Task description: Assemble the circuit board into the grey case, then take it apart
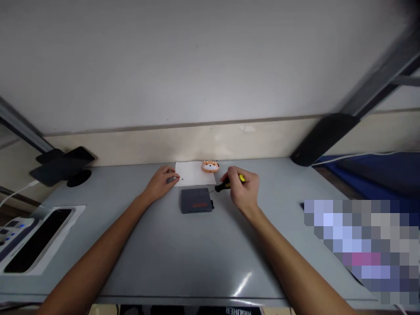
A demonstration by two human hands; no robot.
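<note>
A dark grey box (196, 201) with reddish print lies flat on the desk between my hands. My right hand (244, 186) is wrapped round a black and yellow screwdriver (223, 186), its thin shaft pointing left at the box's upper right corner. Whether the tip touches the box is too small to tell. Beyond the box lies a white paper (192, 175) with a tiny dark speck on it. My left hand (165, 180) rests at the paper's left edge, fingers closed round a small grey piece. On the paper's right part sits an orange animal-faced case (210, 166).
At the left are a phone on a stand (64, 166), a black phone (39, 238) on white paper and a power strip (15, 236). A black cylinder (323, 139) leans at the back right. A blurred-out screen area (364, 245) covers the right.
</note>
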